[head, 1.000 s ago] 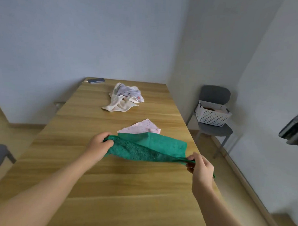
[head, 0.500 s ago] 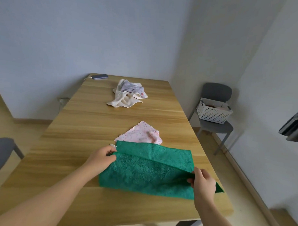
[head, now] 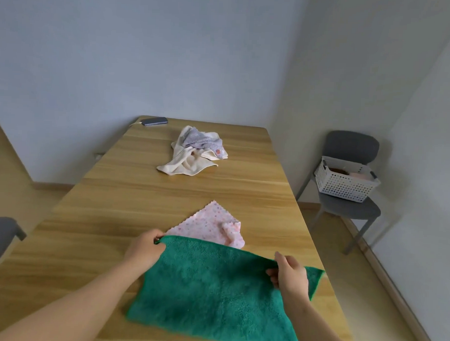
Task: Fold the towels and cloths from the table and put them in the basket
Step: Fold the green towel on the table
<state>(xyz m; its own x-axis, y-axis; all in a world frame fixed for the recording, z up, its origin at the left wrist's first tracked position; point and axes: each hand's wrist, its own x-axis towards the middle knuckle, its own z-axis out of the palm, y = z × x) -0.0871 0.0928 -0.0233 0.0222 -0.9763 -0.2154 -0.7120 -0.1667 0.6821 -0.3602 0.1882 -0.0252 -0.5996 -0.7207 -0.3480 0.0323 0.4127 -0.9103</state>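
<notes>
Dark green terry towel [head: 214, 292] lies spread on the near end of the light wooden worktop [head: 141, 193], far edge lifted. Left hand [head: 144, 251]: fingers pinch the far left corner. Right hand [head: 290, 277]: fingers pinch the far edge near the right corner. Pink dotted cloth [head: 206, 228] just behind, partly hidden. 1 crumpled cream-and-lilac cloth heap [head: 194, 154] farther back. White perforated plastic basket [head: 346, 182] sits on a grey chair [head: 350, 208], right of the worktop.

The green towel [head: 214, 292] runs off the bottom edge and covers the near side of the pink cloth [head: 206, 225] (what lies in the basket [head: 345, 187] is too small to tell, perhaps cloths).
</notes>
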